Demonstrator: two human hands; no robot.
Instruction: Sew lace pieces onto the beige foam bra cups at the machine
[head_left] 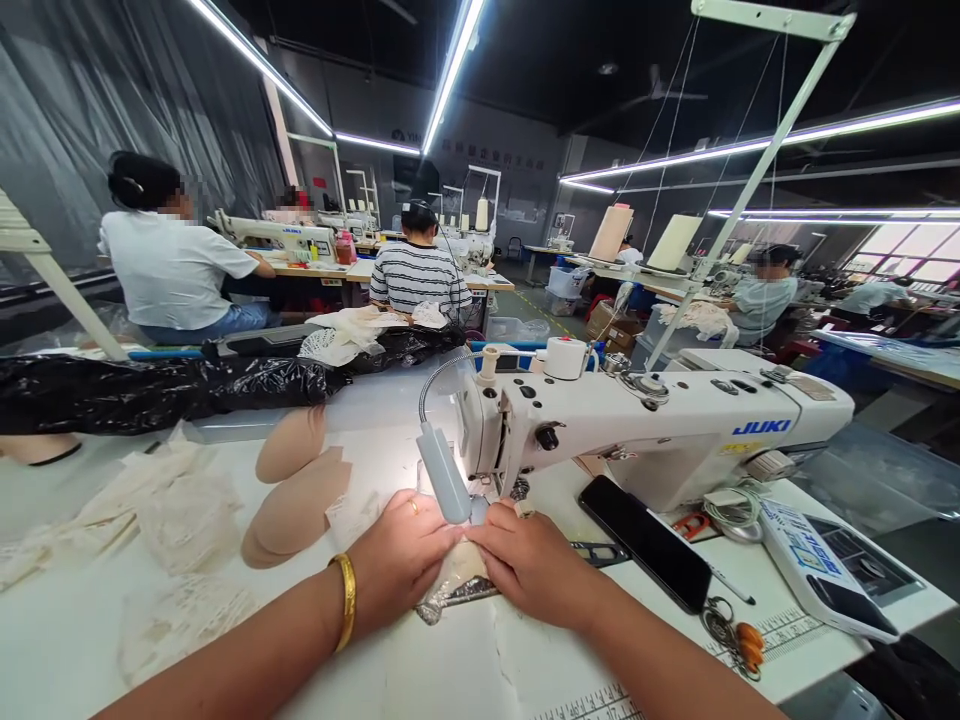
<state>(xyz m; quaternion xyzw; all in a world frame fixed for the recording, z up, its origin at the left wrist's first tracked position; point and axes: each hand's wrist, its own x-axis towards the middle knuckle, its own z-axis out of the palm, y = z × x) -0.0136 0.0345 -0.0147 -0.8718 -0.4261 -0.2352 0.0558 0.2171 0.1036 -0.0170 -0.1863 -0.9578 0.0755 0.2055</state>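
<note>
My left hand (397,550), with a gold bracelet and a ring, is closed at the needle end of a white JUKI sewing machine (600,415). Its fingertips press on a cream piece of fabric (459,572). Close beside it, my right hand (529,560) has its fingers curled onto the same fabric from the other side. A grey gooseneck lamp (444,475) shines down over both hands and hides part of the fingertips. The needle and presser foot are mostly hidden behind the lamp and hands.
Beige oval pads (296,505) and cream lace pieces (180,510) lie to the left. A black phone (645,545), a white pen, keys (731,635) and a white box (821,570) lie on the right. Black plastic (150,395) lines the back. Several people sit at machines beyond.
</note>
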